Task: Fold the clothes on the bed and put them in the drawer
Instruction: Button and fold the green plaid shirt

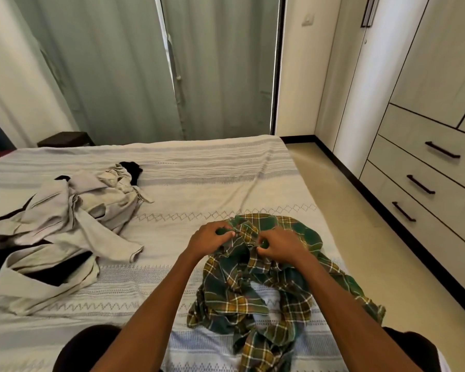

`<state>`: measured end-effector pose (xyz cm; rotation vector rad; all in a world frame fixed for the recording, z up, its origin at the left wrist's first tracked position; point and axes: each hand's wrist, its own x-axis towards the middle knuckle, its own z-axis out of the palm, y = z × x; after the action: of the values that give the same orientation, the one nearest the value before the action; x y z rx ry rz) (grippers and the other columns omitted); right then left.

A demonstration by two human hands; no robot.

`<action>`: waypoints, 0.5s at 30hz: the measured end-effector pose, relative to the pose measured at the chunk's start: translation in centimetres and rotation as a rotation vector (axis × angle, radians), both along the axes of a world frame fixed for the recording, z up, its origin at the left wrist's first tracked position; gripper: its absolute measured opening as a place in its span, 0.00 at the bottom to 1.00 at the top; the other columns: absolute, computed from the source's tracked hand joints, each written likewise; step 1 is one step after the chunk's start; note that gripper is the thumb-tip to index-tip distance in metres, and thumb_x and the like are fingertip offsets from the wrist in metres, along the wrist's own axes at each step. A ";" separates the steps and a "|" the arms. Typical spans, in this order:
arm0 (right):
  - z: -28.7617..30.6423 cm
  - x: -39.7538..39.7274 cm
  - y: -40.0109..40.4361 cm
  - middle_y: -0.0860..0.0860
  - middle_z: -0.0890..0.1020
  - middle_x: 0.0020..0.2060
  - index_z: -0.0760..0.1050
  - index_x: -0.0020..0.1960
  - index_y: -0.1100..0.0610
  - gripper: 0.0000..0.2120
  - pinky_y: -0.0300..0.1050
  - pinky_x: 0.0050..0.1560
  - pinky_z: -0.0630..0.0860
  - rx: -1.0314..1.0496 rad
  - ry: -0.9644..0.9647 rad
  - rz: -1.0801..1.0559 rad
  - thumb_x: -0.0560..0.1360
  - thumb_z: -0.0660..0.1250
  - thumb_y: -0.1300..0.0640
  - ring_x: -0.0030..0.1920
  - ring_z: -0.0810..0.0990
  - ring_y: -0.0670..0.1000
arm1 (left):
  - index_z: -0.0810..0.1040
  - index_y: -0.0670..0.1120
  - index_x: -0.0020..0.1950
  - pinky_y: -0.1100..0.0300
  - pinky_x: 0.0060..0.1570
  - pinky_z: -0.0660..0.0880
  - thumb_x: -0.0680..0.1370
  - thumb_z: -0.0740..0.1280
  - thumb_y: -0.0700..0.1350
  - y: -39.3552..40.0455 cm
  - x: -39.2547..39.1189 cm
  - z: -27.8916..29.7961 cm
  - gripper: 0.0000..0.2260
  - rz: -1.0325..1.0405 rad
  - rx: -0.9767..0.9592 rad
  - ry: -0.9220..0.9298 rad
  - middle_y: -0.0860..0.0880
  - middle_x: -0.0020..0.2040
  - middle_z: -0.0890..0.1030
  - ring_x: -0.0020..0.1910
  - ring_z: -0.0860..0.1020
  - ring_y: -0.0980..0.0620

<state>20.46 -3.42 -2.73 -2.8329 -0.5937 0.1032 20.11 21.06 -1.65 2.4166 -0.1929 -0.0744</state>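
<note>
Green-and-yellow plaid shirt [255, 291] lies crumpled on the near right part of the bed [199, 189], unfolded, one end trailing toward the near edge. Both forearms reach over it; left hand [210, 238] pinches the fabric at the shirt's far end, fingers curled around a fold, right hand [278, 247] grips the cloth just beside it, fingers bent into the plaid. Hands close together, nearly touching. Further left, a beige garment [65, 224] lies in a loose heap, sleeves spread, mixed with a black piece of clothing [132, 169] that shows under and behind it. Right of the bed, across a strip of floor, closed wardrobe drawers [424, 178] with dark handles. Behind the bed, grey-green curtains [134, 68].
</note>
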 end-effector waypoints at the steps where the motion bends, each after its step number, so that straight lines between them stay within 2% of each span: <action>1: -0.2 0.2 0.0 0.43 0.82 0.41 0.78 0.51 0.44 0.08 0.43 0.40 0.76 0.009 0.008 0.000 0.74 0.67 0.43 0.39 0.79 0.45 | 0.80 0.59 0.45 0.52 0.45 0.80 0.72 0.65 0.64 -0.1 0.3 -0.2 0.11 0.010 -0.025 0.009 0.58 0.47 0.82 0.44 0.80 0.55; 3: -0.5 0.5 -0.2 0.43 0.82 0.43 0.78 0.51 0.45 0.08 0.44 0.41 0.77 0.065 -0.005 -0.009 0.74 0.66 0.45 0.40 0.78 0.45 | 0.80 0.60 0.44 0.49 0.42 0.81 0.71 0.65 0.64 -0.5 0.6 -0.2 0.11 0.010 -0.092 0.041 0.57 0.43 0.83 0.41 0.82 0.53; 5: -0.7 0.7 -0.4 0.43 0.81 0.46 0.77 0.52 0.45 0.08 0.46 0.45 0.78 0.128 -0.044 0.006 0.76 0.64 0.45 0.44 0.77 0.45 | 0.80 0.60 0.43 0.48 0.42 0.80 0.72 0.66 0.63 -0.9 1.0 -0.2 0.09 0.007 -0.147 0.063 0.56 0.40 0.84 0.39 0.82 0.52; 9: -0.6 1.0 -0.6 0.43 0.79 0.51 0.75 0.55 0.44 0.08 0.47 0.52 0.75 0.204 -0.137 0.062 0.79 0.63 0.44 0.50 0.75 0.45 | 0.82 0.57 0.42 0.45 0.49 0.79 0.76 0.70 0.56 -1.5 1.9 -0.2 0.05 -0.015 -0.208 0.108 0.55 0.38 0.83 0.41 0.82 0.50; 12: -0.5 1.2 -0.5 0.44 0.78 0.52 0.76 0.57 0.45 0.09 0.47 0.53 0.74 0.226 -0.171 0.067 0.80 0.61 0.45 0.52 0.74 0.45 | 0.83 0.52 0.44 0.49 0.52 0.78 0.76 0.72 0.53 -1.7 2.1 0.3 0.05 -0.033 -0.263 0.161 0.52 0.38 0.85 0.42 0.83 0.52; 15: -0.3 1.3 0.0 0.43 0.78 0.51 0.76 0.57 0.46 0.10 0.47 0.52 0.74 0.263 -0.208 0.054 0.81 0.61 0.44 0.50 0.74 0.45 | 0.84 0.47 0.47 0.58 0.48 0.77 0.77 0.72 0.51 -1.8 2.1 0.8 0.07 -0.044 -0.349 0.176 0.50 0.40 0.85 0.41 0.83 0.56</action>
<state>21.77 -3.40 -3.05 -2.5891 -0.6718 -0.2448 22.19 19.22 -0.85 2.0458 -0.1632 -0.2515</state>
